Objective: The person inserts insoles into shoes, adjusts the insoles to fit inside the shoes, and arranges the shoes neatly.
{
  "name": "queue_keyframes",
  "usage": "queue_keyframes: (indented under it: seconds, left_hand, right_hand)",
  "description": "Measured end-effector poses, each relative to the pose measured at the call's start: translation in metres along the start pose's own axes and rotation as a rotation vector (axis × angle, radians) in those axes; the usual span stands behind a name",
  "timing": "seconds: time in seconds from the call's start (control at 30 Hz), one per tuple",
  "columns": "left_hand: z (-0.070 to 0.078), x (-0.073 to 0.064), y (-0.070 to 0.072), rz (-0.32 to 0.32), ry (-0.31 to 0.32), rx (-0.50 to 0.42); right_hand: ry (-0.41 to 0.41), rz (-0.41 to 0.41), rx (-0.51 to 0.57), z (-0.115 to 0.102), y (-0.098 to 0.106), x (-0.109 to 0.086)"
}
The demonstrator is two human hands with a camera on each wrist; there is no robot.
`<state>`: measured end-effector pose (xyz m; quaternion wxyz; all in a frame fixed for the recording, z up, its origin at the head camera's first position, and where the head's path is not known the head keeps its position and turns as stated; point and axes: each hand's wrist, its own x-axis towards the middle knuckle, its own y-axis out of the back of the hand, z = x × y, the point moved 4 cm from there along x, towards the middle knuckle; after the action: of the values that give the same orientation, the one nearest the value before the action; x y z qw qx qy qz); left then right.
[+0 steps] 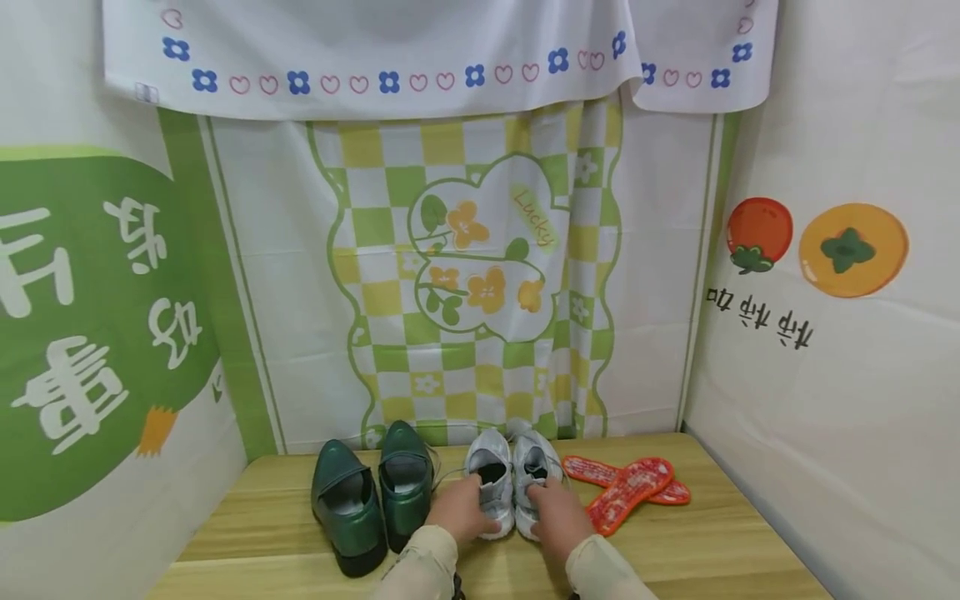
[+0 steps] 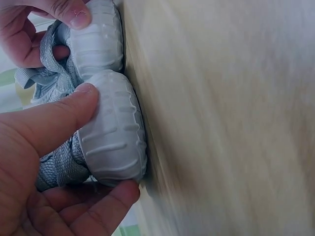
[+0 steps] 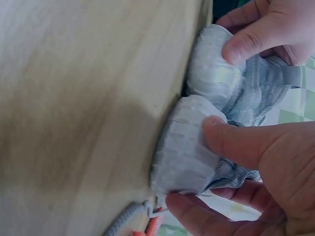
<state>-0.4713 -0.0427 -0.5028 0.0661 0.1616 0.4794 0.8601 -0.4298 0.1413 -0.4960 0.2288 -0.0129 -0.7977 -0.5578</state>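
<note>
Two light grey sneakers stand side by side on the wooden tabletop, toes toward the back curtain and heels toward me. My left hand (image 1: 456, 510) grips the heel of the left sneaker (image 1: 491, 442), with the thumb on the pale sole edge (image 2: 113, 132) and fingers along its outer side. On the right sneaker (image 1: 536, 442), my right hand (image 1: 560, 518) holds the heel the same way, its thumb pressing the ridged rubber (image 3: 184, 147). The two heels touch or nearly touch. Parts of the fingers are hidden behind the shoes.
A pair of dark green loafers, one left (image 1: 352, 529) and one right (image 1: 411, 504), stands left of the sneakers. Two red insoles (image 1: 633, 492) lie crossed at the right. Behind hangs a checked curtain (image 1: 375, 304); the wooden tabletop (image 1: 712, 550) extends forward.
</note>
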Motion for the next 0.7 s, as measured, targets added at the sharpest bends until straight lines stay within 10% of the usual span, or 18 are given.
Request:
queue_keyframes:
  seconds: [0.7]
  left_hand:
    - [0.026,0.007,-0.013,0.014,-0.023,0.043]
  right_hand:
    - [-0.026,0.06,-0.009,0.021,0.015,-0.007]
